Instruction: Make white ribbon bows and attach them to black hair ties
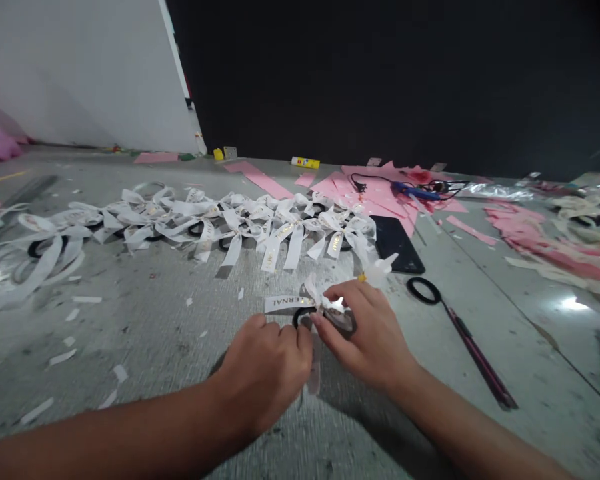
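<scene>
- Your left hand (267, 373) is curled, knuckles up, at the left near side of a white ribbon bow (310, 287); you hide its fingertips, so I cannot tell what it grips.
- Your right hand (373, 330) is at the bow's right, thumb and index tips parted around its middle; I cannot tell if they press on it.
- The bow lies between your hands, over a black ring (300, 317), its lettered tail pointing left.
- Farther off, you have a row of similar bows (235, 223) stretching left.
- Right of that row lies a dark flat slab (397, 245).
- To your right, a black loop (423, 291) touches or nearly touches a slim maroon tool (480, 360).
</scene>
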The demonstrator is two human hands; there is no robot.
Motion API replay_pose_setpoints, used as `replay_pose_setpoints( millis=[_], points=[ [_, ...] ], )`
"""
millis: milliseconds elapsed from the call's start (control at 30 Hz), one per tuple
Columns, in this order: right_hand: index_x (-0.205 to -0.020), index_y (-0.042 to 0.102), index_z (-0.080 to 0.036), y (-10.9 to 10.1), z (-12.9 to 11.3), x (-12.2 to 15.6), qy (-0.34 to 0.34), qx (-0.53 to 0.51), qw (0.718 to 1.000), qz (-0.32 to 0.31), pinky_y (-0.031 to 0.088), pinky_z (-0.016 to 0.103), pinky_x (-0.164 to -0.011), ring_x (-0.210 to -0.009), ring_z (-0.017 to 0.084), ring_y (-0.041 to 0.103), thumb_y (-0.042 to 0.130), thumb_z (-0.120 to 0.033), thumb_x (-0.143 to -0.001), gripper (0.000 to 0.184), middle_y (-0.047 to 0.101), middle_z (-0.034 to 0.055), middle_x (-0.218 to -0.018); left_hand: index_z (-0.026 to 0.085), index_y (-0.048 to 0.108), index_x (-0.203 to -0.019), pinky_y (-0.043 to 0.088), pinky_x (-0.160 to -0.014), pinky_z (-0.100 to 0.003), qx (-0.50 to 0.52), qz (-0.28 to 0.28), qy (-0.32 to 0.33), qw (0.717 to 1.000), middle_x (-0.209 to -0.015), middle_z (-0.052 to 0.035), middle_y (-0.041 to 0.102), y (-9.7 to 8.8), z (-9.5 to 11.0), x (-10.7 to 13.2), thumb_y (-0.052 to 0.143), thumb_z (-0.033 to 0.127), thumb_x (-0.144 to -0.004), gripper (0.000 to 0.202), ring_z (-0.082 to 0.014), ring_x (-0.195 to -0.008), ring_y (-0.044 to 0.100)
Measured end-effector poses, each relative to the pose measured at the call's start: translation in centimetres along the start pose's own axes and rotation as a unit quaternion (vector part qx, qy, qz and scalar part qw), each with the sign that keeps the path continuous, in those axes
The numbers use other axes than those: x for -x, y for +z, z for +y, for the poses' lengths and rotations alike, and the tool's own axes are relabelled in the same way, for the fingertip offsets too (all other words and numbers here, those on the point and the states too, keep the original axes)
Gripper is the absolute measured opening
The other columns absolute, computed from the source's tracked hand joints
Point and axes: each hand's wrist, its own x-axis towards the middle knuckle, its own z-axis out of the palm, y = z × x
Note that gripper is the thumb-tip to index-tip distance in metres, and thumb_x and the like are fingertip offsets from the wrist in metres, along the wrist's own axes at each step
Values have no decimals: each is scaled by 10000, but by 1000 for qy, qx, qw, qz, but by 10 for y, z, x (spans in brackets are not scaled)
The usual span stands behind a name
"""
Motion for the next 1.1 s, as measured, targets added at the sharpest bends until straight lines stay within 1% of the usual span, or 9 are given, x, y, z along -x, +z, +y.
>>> replay_pose_setpoints(
  millis=[67,167,300,533,633,733,833,967,1100],
  points=[
    [-970,579,-163,4,0,-2,33,-1,999,-17,423,438,-771,-880,287,584,598,-314,-899,168,635,87,-923,172,575,-751,433,-483,-351,1,0,-1,1000,-549,7,576,1,0,0,606,76,-686,121,-204,-451,551],
    [-931,592,-174,9,2,-4,71,-22,997,-35,437,421,-753,-860,280,601,590,-285,-869,127,654,79,-900,168,577,-757,438,-483,-342,-2,2,4,1000,-549,12,584,2,-1,0,596,40,-681,150,-199,-453,558],
    [-914,609,-189,10,7,-4,99,-70,991,-52,450,399,-736,-866,270,621,566,-236,-826,109,674,68,-892,164,579,-758,440,-488,-333,-8,4,15,1000,-556,7,595,3,-1,-1,579,23,-704,151,-198,-468,570],
    [-911,650,-202,10,7,-8,69,-124,988,-62,459,416,-798,-904,252,628,519,-165,-829,159,692,59,-932,167,569,-726,449,-499,-329,7,7,26,1000,-558,2,591,5,0,-1,556,14,-732,154,-195,-483,575],
    [-889,654,-205,10,5,-10,65,-125,988,-58,466,400,-785,-873,242,628,558,-206,-865,99,688,54,-896,155,588,-759,463,-513,-335,9,11,35,999,-575,-3,603,6,0,-1,557,20,-747,139,-198,-502,587],
    [-890,650,-202,9,5,-10,67,-112,989,-63,466,390,-763,-862,248,624,612,-248,-868,64,681,55,-879,141,606,-798,465,-510,-339,8,8,40,999,-602,-10,622,7,-1,-1,561,27,-764,127,-203,-519,598],
    [-897,643,-199,9,7,-10,62,-107,990,-75,461,389,-755,-867,251,621,598,-213,-856,62,678,58,-892,135,611,-808,466,-513,-341,12,5,39,999,-603,-10,626,8,-1,-1,549,15,-773,140,-200,-519,600],
    [-901,638,-199,8,10,-10,51,-113,989,-86,463,374,-753,-855,236,621,563,-153,-838,109,679,53,-894,132,614,-817,451,-507,-331,14,3,40,999,-605,-14,633,8,-1,-2,547,14,-774,142,-193,-514,596],
    [-908,633,-202,6,11,-11,40,-111,989,-87,463,358,-748,-842,225,624,559,-134,-834,125,684,44,-890,122,625,-852,443,-502,-339,13,-8,40,999,-601,-11,632,7,0,-2,550,8,-766,161,-197,-505,591]
  ],
)
